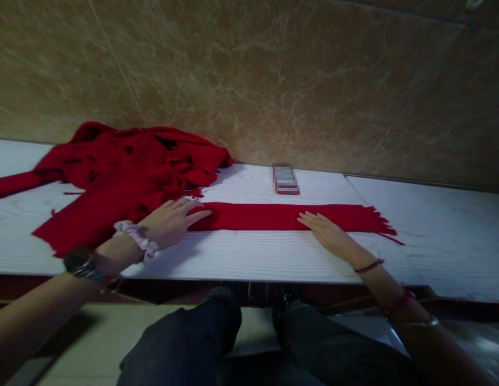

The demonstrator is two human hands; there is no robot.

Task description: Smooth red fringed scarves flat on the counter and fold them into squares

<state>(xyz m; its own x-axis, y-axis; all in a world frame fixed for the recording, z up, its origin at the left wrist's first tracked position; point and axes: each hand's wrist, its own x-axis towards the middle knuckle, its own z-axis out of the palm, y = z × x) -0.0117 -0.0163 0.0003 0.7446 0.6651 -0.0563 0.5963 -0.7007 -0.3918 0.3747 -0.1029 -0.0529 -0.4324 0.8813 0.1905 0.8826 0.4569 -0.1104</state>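
Observation:
A red fringed scarf (253, 217) lies in a long, flat, narrow strip along the white tabletop, its fringe loose at the right end. My left hand (169, 221) rests on the strip's left end, fingers stretched out and thumb apart. Flat near the strip's right half lies my right hand (324, 231), its fingertips touching the cloth. Neither hand grips anything. Just beyond and left of my left hand is a crumpled heap of red cloth (132, 161), also fringed. Whether strip and heap join beneath my left hand cannot be seen.
A blurred, phone-like rectangular object (286, 179) lies on the white tabletop (249, 257) behind the strip. A brown marbled wall (249, 80) rises along the far edge. My legs (185, 343) are below the near edge.

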